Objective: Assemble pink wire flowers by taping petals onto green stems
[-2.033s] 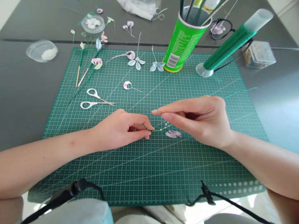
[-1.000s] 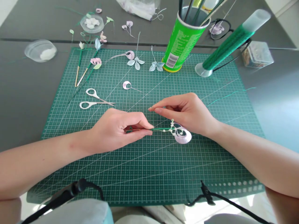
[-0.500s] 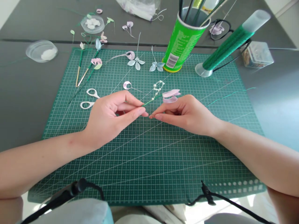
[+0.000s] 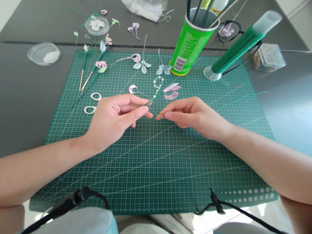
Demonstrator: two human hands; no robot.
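Note:
Between the thumb and forefinger of my left hand is the green-wrapped stem of a handmade flower, slanting up to the right. Lilac petals top this stem, and a looped sprig of small pale beads branches off beside them. My right hand is pinched closed just right of the left fingertips, below the petals, not touching them. Whatever it grips is too thin to make out; a bit of green thread shows under it. White-handled scissors lie left of my left hand, blades hidden behind it.
A green cutting mat covers the table front. Loose petals, blue flowers and wrapped stems lie behind the hands. A green can holding rods and a green thread spool stand at the back right.
The flower stem in my left hand has tilted and shifted up and left, so the petals now stand clear of my right hand. My right hand has moved only slightly.

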